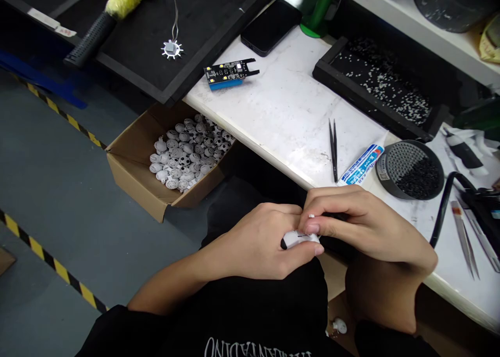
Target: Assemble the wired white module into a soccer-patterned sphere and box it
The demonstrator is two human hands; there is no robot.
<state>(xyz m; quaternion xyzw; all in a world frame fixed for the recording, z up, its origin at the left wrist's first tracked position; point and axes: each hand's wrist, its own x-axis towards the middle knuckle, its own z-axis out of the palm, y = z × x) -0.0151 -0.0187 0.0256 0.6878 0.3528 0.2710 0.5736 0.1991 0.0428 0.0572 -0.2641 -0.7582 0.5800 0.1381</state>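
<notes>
Both hands meet over my lap, just off the table edge. Left hand clamps a small white part; right hand pinches onto it from above. Assembly looks mid-way. Box of white pieces remains well stocked; tweezers lie unused.

You are at an electronics assembly workshop: black pointed tweezers and a small black circuit board lie on the white worktop, yellow-black hazard tape lines the grey floor.
</notes>
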